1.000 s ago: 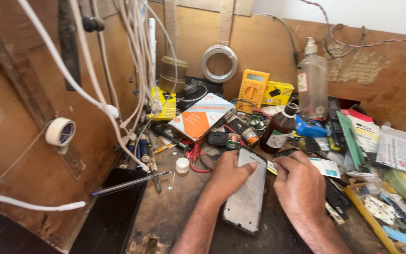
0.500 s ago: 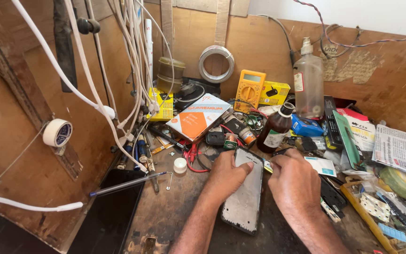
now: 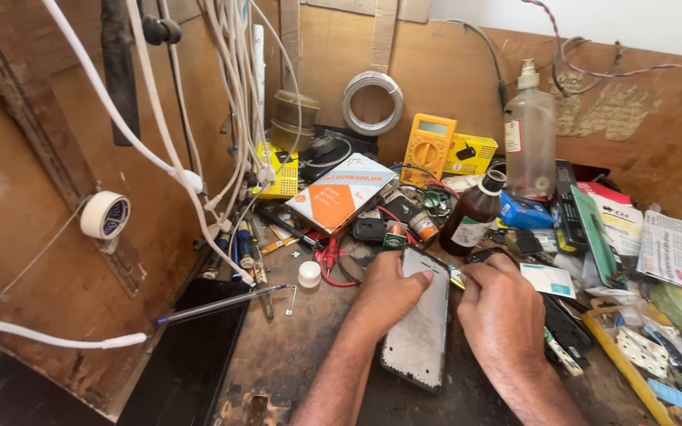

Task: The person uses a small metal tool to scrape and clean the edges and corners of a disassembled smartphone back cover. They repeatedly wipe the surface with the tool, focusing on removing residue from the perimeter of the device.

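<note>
A phone [image 3: 418, 335] with its back open lies flat on the worn wooden bench [image 3: 294, 355], its long side running away from me. My left hand [image 3: 384, 293] rests on its upper left edge with the thumb over the top, holding it down. My right hand [image 3: 500, 315] sits at the phone's upper right edge, fingers curled and pinched around a small thin tool whose tip touches the top corner. The tool itself is mostly hidden by my fingers.
A brown glass bottle [image 3: 474, 214], clear spray bottle [image 3: 529, 142], yellow multimeter [image 3: 429, 148] and orange-and-white box [image 3: 339, 195] crowd the back. Tweezers [image 3: 226, 304] and a dark phone [image 3: 187, 351] lie left. White cables [image 3: 222, 95] hang down. Papers and a parts tray [image 3: 641, 347] sit right.
The view has shifted slightly. Both hands stay on the top of the phone with only small finger movements.
</note>
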